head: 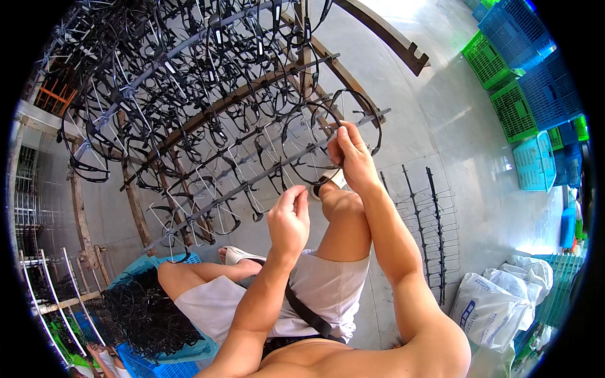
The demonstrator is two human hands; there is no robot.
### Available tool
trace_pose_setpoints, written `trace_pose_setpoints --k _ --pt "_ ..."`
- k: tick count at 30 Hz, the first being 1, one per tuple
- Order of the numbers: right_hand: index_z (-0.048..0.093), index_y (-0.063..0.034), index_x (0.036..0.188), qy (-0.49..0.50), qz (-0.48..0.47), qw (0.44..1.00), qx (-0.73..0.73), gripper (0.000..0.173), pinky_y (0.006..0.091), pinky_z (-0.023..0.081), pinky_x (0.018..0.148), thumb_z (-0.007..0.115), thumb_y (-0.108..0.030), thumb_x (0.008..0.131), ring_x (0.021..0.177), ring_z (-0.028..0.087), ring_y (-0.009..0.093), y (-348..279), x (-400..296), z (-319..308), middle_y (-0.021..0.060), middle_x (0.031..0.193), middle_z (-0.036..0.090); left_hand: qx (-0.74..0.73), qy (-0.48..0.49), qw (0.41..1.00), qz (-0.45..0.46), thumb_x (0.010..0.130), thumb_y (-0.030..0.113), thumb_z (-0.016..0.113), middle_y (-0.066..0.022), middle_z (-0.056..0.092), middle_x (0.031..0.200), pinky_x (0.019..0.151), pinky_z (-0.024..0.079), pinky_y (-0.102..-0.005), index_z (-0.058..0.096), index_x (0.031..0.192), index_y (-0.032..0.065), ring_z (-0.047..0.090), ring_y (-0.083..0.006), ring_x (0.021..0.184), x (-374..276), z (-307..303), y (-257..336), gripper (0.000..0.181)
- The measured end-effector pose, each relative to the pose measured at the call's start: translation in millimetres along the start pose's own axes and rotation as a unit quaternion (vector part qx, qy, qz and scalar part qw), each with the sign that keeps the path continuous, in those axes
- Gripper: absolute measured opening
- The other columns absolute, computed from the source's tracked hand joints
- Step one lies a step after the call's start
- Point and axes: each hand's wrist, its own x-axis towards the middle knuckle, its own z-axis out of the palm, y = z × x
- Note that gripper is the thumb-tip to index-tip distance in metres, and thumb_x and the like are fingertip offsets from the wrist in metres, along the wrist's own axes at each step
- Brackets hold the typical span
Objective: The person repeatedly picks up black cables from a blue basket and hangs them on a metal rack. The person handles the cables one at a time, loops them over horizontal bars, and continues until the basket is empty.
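My right hand [349, 146] is raised at the lower right end of a metal hanging rack, its thumb and fingers pinched on a thin black curved frame [378, 137]. Lower and to the left, my left hand [289, 212] has its fingertips drawn together; whether something small is between them cannot be told. Just beyond it runs a grey rack bar [264, 174] with wire hooks, from which black curved frames hang. Many more such frames [179, 85] fill the upper bars. Beside my left knee, a light-blue basket [208, 347] holds a heap of thin black parts [146, 316].
Rusty metal rack legs [133, 208] stand at the left. Black bars with wire hooks [437, 227] lie on the floor at the right. Beyond them are white plastic bags [491, 307] and stacked green and blue crates [515, 111]. Part of another person [108, 360] shows at the lower left.
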Motion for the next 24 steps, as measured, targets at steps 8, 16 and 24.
trace_pose_setpoints --k 8,16,24 --pt "0.047 -0.0081 0.116 0.089 0.034 0.995 -0.012 0.028 0.0214 0.032 0.054 0.045 -0.030 0.099 0.062 0.040 0.006 -15 6 18 -0.0017 0.070 0.049 0.026 0.004 0.999 0.045 0.087 0.003 0.060 -0.0089 0.066 0.075 0.053 0.053 -0.0260 0.063 0.095 -0.0011 0.065 -0.0138 0.061 3 0 -5 0.010" --pt "0.047 -0.0076 0.116 0.057 0.053 0.996 -0.042 0.028 0.0209 0.033 0.053 0.048 -0.029 0.098 0.060 0.040 0.006 -2 6 11 -0.0014 0.067 0.049 -0.002 -0.004 1.000 0.019 0.087 0.004 0.060 -0.0100 0.066 0.075 0.054 0.053 -0.0284 0.063 0.093 -0.0010 0.065 -0.0169 0.061 2 3 -6 0.008" --pt "0.049 -0.0042 0.116 0.020 0.044 0.996 0.068 0.026 0.0223 0.034 0.060 0.050 -0.022 0.097 0.067 0.041 0.007 -2 -9 2 -0.0010 0.073 0.050 -0.027 0.004 1.000 0.014 0.087 0.007 0.061 -0.0116 0.066 0.077 0.055 0.052 -0.0297 0.062 0.092 0.0001 0.065 -0.0196 0.061 6 0 -2 0.009"
